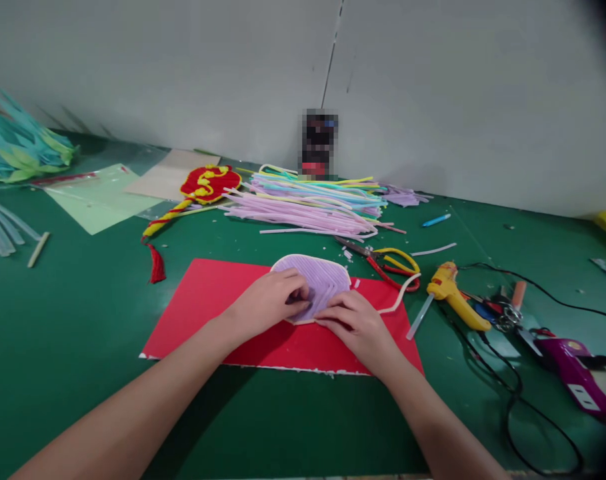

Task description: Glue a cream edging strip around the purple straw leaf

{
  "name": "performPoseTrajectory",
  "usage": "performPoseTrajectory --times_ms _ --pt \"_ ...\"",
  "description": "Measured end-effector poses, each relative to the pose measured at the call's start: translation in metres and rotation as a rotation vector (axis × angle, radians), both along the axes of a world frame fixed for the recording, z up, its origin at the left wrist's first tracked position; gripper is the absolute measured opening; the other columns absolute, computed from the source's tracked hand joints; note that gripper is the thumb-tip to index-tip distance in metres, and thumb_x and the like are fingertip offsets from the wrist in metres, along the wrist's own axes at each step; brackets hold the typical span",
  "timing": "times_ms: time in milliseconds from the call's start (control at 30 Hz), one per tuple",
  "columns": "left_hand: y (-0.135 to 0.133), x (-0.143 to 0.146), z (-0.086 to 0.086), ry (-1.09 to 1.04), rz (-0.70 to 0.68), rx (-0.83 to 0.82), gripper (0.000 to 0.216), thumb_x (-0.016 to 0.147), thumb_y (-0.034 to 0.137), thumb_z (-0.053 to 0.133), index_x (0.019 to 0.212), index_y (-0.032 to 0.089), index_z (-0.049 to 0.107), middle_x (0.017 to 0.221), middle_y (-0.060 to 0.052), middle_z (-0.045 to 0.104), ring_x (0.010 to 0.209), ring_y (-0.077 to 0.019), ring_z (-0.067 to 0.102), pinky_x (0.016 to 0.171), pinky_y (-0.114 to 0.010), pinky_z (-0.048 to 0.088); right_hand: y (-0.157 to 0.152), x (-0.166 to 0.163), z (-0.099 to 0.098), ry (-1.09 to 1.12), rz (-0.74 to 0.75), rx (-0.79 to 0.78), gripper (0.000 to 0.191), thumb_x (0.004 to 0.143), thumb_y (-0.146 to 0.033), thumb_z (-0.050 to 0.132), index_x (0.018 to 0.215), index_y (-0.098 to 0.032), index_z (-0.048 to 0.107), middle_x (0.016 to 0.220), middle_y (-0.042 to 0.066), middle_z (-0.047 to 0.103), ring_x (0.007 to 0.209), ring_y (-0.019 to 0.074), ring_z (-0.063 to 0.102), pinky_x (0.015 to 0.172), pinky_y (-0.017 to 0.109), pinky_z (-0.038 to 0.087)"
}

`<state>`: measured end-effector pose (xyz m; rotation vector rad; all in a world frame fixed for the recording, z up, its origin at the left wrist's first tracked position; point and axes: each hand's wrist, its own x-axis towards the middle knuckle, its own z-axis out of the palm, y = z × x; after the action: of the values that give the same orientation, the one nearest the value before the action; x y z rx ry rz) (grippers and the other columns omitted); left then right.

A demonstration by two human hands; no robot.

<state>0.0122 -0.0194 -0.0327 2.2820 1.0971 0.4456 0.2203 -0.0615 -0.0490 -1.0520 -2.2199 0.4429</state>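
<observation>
A flat lilac piece [323, 277] made of coiled pipe cleaners lies on a red sheet [203, 307] on the green table. My left hand [270, 303] rests on the piece's left side, fingers curled and pressing down on it. My right hand [357, 323] pinches the piece's lower right edge, where a cream pipe cleaner [400, 297] runs out to the right along the rim.
A heap of pastel pipe cleaners [313, 200] lies behind the sheet. Red-and-yellow scissors [390, 261], a yellow glue gun [455, 297], a purple tool [573, 367] and black cables [513, 393] are at the right. A red-and-yellow ornament with tassel [203, 187] and pale sheets [100, 197] sit at the left.
</observation>
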Motion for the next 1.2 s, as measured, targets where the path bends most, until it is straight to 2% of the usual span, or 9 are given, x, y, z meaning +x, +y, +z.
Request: performPoseTrajectory --times_ms 200,333,467,600,867,1033,1100,1200 --pt "-0.001 0.000 0.001 0.008 0.002 0.008 0.006 0.082 0.016 0.059 0.079 0.018 0.054 0.082 0.002 0.054 0.074 -0.0120 0.050 0.063 -0.024 0.036 0.000 -0.001 0.000 0.009 -0.001 0.012 0.013 0.088 -0.021 0.058 0.088 -0.021 0.072 0.085 0.004 0.066 0.083 0.0164 0.057 0.077 0.032 0.049" --pt "-0.001 0.000 0.001 0.003 -0.004 0.007 0.007 0.082 0.014 0.059 0.079 0.018 0.054 0.082 0.002 0.055 0.075 -0.0123 0.051 0.063 -0.024 0.037 -0.002 0.000 0.001 0.027 -0.016 0.025 0.014 0.086 -0.028 0.062 0.094 -0.020 0.070 0.087 0.005 0.067 0.083 0.0168 0.058 0.077 0.033 0.050" --pt "-0.001 -0.001 -0.001 -0.015 -0.021 0.010 0.007 0.083 0.011 0.058 0.082 0.017 0.055 0.085 0.001 0.056 0.080 -0.0136 0.053 0.069 -0.025 0.040 -0.004 0.002 0.002 -0.066 -0.047 0.108 0.023 0.090 -0.030 0.056 0.109 -0.021 0.065 0.104 0.007 0.067 0.097 0.0201 0.057 0.087 0.039 0.047" --pt "-0.002 -0.001 -0.002 -0.021 -0.019 0.008 0.004 0.085 0.014 0.058 0.083 0.017 0.055 0.088 -0.001 0.058 0.085 -0.0149 0.054 0.073 -0.026 0.043 -0.004 0.002 0.001 -0.177 -0.029 0.095 0.034 0.091 -0.033 0.053 0.123 -0.023 0.059 0.122 0.009 0.061 0.113 0.0231 0.052 0.096 0.044 0.044" --pt "-0.004 -0.008 0.012 0.045 -0.107 0.023 0.018 0.093 0.012 0.043 0.097 0.016 0.060 0.099 -0.004 0.061 0.094 -0.0162 0.056 0.083 -0.030 0.044 -0.003 0.000 -0.001 -0.225 -0.049 0.102 0.030 0.093 -0.031 0.049 0.120 -0.023 0.061 0.120 0.008 0.062 0.112 0.0221 0.053 0.095 0.044 0.045" --pt "-0.011 -0.023 0.016 0.029 -0.140 -0.035 0.018 0.088 0.028 0.057 0.106 0.022 0.059 0.112 -0.003 0.058 0.102 -0.0174 0.056 0.087 -0.030 0.045 -0.003 0.000 -0.001 -0.209 -0.050 0.101 0.030 0.092 -0.030 0.051 0.119 -0.024 0.062 0.119 0.008 0.063 0.111 0.0223 0.054 0.094 0.044 0.046" --pt "-0.014 -0.028 0.015 0.024 -0.152 -0.019 0.025 0.084 0.033 0.063 0.107 0.023 0.058 0.117 -0.003 0.056 0.106 -0.0183 0.055 0.089 -0.031 0.045 -0.003 0.000 0.000 -0.203 -0.047 0.102 0.031 0.091 -0.031 0.052 0.120 -0.024 0.061 0.119 0.008 0.063 0.111 0.0223 0.055 0.094 0.044 0.046" --pt "-0.016 -0.030 0.012 0.018 -0.165 0.032 0.024 0.082 0.034 0.064 0.103 0.022 0.060 0.116 -0.004 0.056 0.106 -0.0187 0.055 0.090 -0.032 0.045 -0.003 0.000 0.000 -0.199 -0.049 0.105 0.031 0.091 -0.031 0.054 0.120 -0.023 0.061 0.119 0.008 0.063 0.111 0.0226 0.055 0.094 0.045 0.046"
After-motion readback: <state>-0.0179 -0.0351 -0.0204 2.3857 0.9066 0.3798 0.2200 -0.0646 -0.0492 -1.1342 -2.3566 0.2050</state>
